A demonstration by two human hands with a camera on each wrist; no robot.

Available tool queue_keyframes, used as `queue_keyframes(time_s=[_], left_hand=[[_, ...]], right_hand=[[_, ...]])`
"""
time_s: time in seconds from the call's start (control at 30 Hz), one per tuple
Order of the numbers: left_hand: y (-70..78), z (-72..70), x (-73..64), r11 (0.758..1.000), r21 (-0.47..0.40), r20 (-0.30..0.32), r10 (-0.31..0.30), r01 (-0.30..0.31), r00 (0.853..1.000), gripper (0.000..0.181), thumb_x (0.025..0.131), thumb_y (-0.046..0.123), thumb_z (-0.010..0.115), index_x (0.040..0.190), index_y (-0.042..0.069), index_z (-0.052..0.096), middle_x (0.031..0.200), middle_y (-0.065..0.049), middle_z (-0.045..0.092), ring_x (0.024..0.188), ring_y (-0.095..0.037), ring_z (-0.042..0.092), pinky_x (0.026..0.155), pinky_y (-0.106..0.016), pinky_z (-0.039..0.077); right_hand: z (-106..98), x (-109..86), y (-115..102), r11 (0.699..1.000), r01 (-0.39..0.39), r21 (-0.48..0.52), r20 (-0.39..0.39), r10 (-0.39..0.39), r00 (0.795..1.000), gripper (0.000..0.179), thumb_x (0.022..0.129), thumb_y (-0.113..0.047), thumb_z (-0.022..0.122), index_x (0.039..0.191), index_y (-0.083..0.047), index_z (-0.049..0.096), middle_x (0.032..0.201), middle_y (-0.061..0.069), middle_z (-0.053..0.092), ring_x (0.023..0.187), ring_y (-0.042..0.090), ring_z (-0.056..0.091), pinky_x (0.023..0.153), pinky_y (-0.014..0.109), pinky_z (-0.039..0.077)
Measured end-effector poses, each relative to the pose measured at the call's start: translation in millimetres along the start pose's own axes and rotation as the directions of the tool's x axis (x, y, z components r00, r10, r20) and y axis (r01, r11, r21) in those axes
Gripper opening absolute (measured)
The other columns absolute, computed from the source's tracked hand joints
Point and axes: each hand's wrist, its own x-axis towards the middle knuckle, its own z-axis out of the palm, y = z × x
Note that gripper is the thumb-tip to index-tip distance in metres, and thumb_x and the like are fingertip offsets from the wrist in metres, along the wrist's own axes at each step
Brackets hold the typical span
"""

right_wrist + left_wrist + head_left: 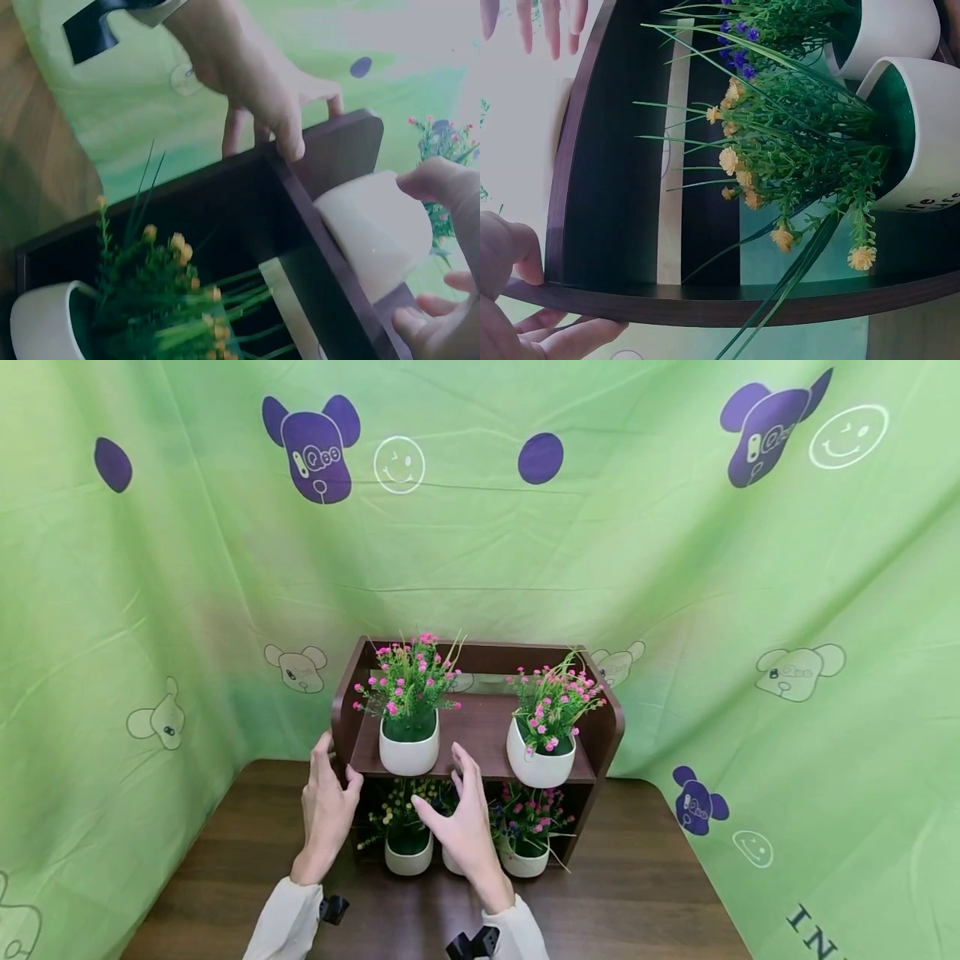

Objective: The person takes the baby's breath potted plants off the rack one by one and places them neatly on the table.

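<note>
My left hand holds the left side of a dark brown two-tier shelf; in the right wrist view its thumb lies on the front edge, with fingers outside the side panel. On the upper tier, at the left, stands a white pot with pink artificial flowers. Just right of and in front of that pot, my right hand is spread, holding nothing. Its thumb overlaps the pot in the right wrist view. Another white pot with pink flowers sits at the upper tier's right.
Below, the lower tier bears a white pot with yellow flowers, a middle pot partly hidden by my right hand, and a right pot with pink flowers. The shelf stands on a brown wooden table. A green printed cloth hangs behind.
</note>
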Motion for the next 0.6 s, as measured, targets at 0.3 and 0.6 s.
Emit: queue_keyframes(time_s=[0.3,0.6], left_hand=[[-2.8,-1.1,2.1,1.000,0.000,-0.005,-0.014,0.014,1.000,0.064,0.082,0.000,0.062,0.140,0.011,0.036,0.119,-0.019,0.055,0.059,-0.035,0.051,0.051,-0.043,0.039],[-3.3,-1.8,1.0,1.000,-0.014,0.006,-0.012,0.012,1.000,0.064,0.082,0.000,0.062,0.139,0.011,0.035,0.118,-0.020,0.055,0.055,-0.025,0.044,0.051,-0.037,0.036]], right_hand=[[26.4,15.0,13.6,0.998,-0.045,-0.033,-0.119,0.040,0.992,0.088,0.079,-0.025,0.079,0.150,-0.022,0.028,0.149,0.001,0.031,0.134,0.022,0.034,0.107,0.041,0.031],[45.7,25.2,17.8,0.998,-0.036,-0.052,-0.190,0.026,0.981,0.089,0.077,-0.023,0.080,0.149,-0.021,0.028,0.144,0.003,0.034,0.123,0.018,0.041,0.099,0.045,0.038]])
